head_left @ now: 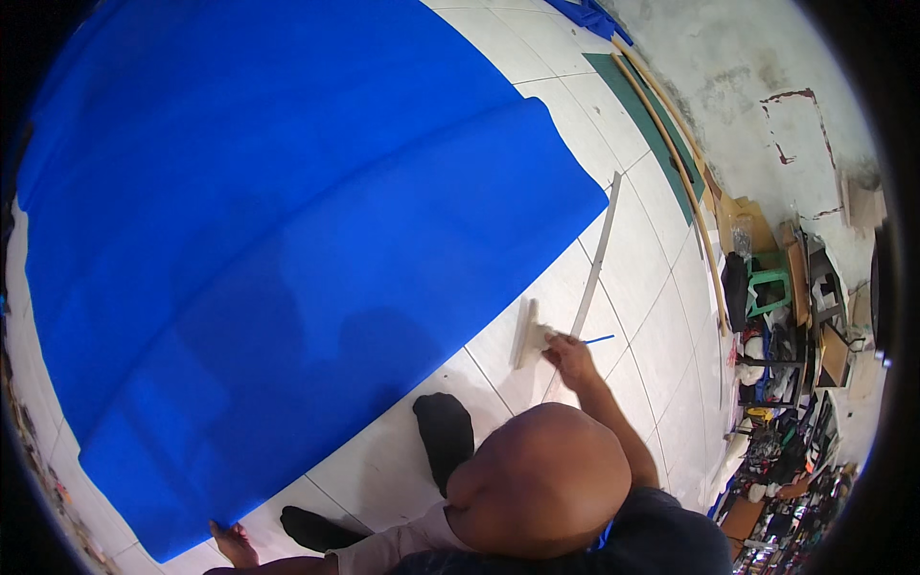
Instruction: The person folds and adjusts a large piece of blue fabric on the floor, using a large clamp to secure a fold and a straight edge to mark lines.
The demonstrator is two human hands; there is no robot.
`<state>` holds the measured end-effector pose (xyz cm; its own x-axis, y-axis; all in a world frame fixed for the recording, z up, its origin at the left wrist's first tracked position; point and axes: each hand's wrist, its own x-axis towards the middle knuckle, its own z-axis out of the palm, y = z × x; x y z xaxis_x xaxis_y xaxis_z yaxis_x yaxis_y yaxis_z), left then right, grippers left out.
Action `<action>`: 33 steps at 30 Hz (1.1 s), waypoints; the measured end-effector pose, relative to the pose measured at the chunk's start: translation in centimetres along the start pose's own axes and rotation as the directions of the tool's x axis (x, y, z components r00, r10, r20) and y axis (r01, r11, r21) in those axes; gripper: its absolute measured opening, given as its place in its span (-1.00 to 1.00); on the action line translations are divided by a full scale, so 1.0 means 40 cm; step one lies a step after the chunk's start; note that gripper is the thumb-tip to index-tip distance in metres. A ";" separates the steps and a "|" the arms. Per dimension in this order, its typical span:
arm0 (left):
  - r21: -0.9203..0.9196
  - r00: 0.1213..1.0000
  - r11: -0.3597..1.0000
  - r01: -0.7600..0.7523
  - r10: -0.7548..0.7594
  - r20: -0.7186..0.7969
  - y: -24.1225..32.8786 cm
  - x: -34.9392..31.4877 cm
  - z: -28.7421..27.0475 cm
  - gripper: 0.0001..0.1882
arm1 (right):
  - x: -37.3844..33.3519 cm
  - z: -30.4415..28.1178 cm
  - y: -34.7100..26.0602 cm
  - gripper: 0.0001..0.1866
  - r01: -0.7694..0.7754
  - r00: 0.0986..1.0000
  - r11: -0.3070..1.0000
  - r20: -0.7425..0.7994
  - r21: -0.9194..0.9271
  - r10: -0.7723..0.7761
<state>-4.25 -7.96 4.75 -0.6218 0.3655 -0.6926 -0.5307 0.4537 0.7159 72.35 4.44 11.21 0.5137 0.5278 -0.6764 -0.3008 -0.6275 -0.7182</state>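
A large blue fabric sheet [383, 220] lies spread over the floor in front of me, with a long soft crease running across it. At its near left edge my left hand [236, 544] pinches the border of the cloth. My right hand [569, 361] is closed around a pale T-shaped tool with a wide straight edge [527, 335], held low over the floor, apart from the sheet. A thin blue stick [601, 338] pokes out beside the right hand; whether I hold it is unclear. Just beyond, a long grey straightedge [601, 251] points toward the sheet's right corner.
My socked feet [445, 436] stand close to the sheet's near edge on white tiles [537, 38]. Along the right wall lie a green board [652, 134] and long curved wooden strips [704, 230]. A green stool [769, 286] stands among a cluttered heap [786, 431].
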 end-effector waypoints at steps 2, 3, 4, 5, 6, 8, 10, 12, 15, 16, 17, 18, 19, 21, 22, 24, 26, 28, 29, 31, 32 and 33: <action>0.016 1.000 1.000 0.020 -0.021 0.011 0.016 -0.022 0.030 -0.62 | -0.013 0.038 0.040 -0.52 -0.089 0.993 0.996 0.076 0.022 0.087; 0.025 1.000 0.999 0.029 -0.029 0.011 0.022 -0.028 0.026 -0.60 | -0.024 0.054 0.049 -0.53 -0.110 0.992 0.994 0.070 0.006 0.109; 0.023 1.000 1.000 -0.011 0.010 0.029 0.023 -0.022 0.013 -0.60 | -0.033 0.070 0.053 -0.53 -0.128 0.990 0.992 0.065 -0.012 0.128; 0.019 0.998 0.999 -0.048 0.047 0.043 0.014 -0.003 -0.003 -0.60 | -0.034 0.085 0.063 -0.53 -0.114 0.993 0.993 0.039 0.021 0.113; 0.015 0.995 0.996 -0.085 0.084 0.057 0.012 0.013 -0.024 -0.60 | -0.034 0.100 0.075 -0.52 -0.099 0.995 0.994 0.012 0.052 0.099; 0.061 0.996 0.996 -0.072 0.068 0.061 -0.006 0.031 -0.039 -0.62 | -0.026 0.097 0.087 -0.57 -0.056 0.998 0.980 -0.006 0.192 0.058; 0.061 0.992 0.993 -0.101 0.095 0.084 -0.013 0.067 -0.095 -0.65 | -0.005 0.133 0.087 -0.61 -0.003 0.999 0.963 -0.046 0.270 0.016; 0.045 0.995 0.996 -0.082 0.079 0.058 -0.038 0.056 -0.050 -0.65 | 0.020 0.155 0.074 -0.68 0.066 0.996 0.945 -0.074 0.322 -0.044; 0.065 0.997 0.996 -0.067 0.065 0.032 -0.031 0.053 -0.050 -0.64 | 0.037 0.213 0.038 -0.62 0.021 1.000 0.959 0.004 0.281 -0.023; 0.071 0.998 0.996 -0.061 0.060 0.023 -0.031 0.053 -0.057 -0.63 | 0.036 0.218 0.038 -0.60 -0.007 0.999 0.964 0.051 0.266 -0.006; 0.084 0.998 0.995 -0.054 0.055 -0.003 -0.032 0.052 -0.049 -0.63 | 0.041 0.208 0.038 -0.57 -0.031 0.995 0.968 0.100 0.249 0.006; 0.095 0.998 0.994 -0.046 0.049 -0.032 -0.041 0.046 -0.044 -0.62 | 0.045 0.197 0.034 -0.55 -0.054 0.988 0.973 0.151 0.226 0.020; 0.104 0.995 0.993 -0.060 0.068 -0.077 -0.022 0.036 -0.058 -0.62 | 0.046 0.206 0.025 -0.45 -0.046 0.983 0.995 0.180 0.085 0.030; 0.153 0.991 0.985 -0.084 0.099 -0.090 -0.037 0.041 -0.080 -0.60 | 0.085 0.168 -0.067 -0.43 0.052 0.982 0.875 0.186 -0.482 0.044; 0.123 0.991 0.988 -0.097 0.108 -0.082 -0.041 0.035 -0.053 -0.61 | 0.101 0.162 -0.083 -0.44 0.119 0.992 0.930 0.080 -0.347 -0.098; -0.043 0.991 0.993 -0.110 0.107 -0.074 -0.043 0.008 0.017 -0.65 | 0.164 0.158 -0.118 -0.50 0.106 0.994 0.993 0.028 -0.047 -0.105; -0.327 0.997 0.942 -0.074 0.068 -0.028 -0.009 0.022 -0.014 -0.76 | 0.213 0.196 -0.127 -0.64 0.006 1.000 1.000 -0.005 0.002 -0.006; -0.444 0.992 0.888 -0.124 0.113 -0.052 -0.001 0.017 0.044 -0.78 | 0.275 0.190 -0.089 -0.63 0.099 0.994 0.970 -0.067 0.220 -0.086; -0.498 0.987 0.852 -0.162 0.142 -0.076 0.010 0.002 0.058 -0.78 | 0.286 0.168 -0.087 -0.60 0.136 0.989 0.964 0.021 0.229 -0.144; -0.471 0.973 0.852 -0.229 0.214 -0.085 0.041 0.022 -0.083 -0.70 | 0.237 0.236 -0.101 -0.59 0.129 0.976 0.920 0.119 0.370 -0.184; -0.430 0.975 0.875 -0.223 0.199 -0.102 0.050 0.018 -0.101 -0.66 | 0.235 0.195 -0.115 -0.59 0.185 0.965 0.922 0.112 0.340 -0.235; -0.383 0.976 0.898 -0.217 0.187 -0.113 0.060 0.008 -0.116 -0.62 | 0.225 0.154 -0.123 -0.56 0.245 0.952 0.904 0.089 0.349 -0.292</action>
<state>-8.39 -10.53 6.64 -0.7712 0.3500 -0.5318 -0.5624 0.0172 0.8267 73.52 15.80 7.64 0.5057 0.7369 -0.4486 -0.4269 -0.2381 -0.8724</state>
